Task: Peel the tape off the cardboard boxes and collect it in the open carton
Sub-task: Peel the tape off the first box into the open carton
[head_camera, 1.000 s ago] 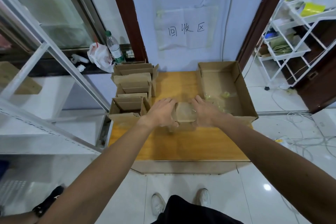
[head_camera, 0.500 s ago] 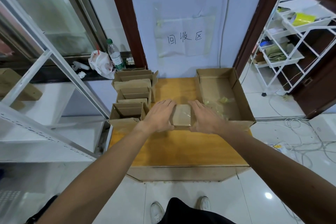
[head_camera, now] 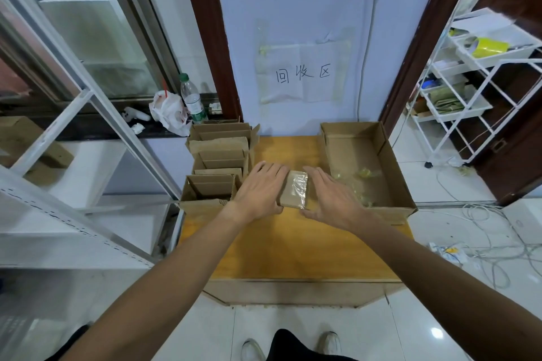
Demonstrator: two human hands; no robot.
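Note:
A small brown cardboard box [head_camera: 291,188] sits on the wooden table [head_camera: 287,246] between my hands, with a shiny strip of clear tape [head_camera: 300,188] along the right part of its top. My left hand [head_camera: 259,189] lies over the box's left side, thumb hooked round the near corner. My right hand [head_camera: 331,196] is against the box's right side, fingers straight and spread. To the right stands the open carton [head_camera: 394,182], holding several crumpled bits of clear tape [head_camera: 363,174].
Several opened small cardboard boxes [head_camera: 220,155] are stacked at the table's left edge. Behind them on a ledge stand a plastic bottle [head_camera: 192,99] and a white bag [head_camera: 167,110]. A white wire rack [head_camera: 475,91] and loose cables [head_camera: 484,246] are on the floor at right.
The small box has been turned and set flat, so its taped top now faces up. My right hand's fingers have straightened and spread beside it. My head has tilted up.

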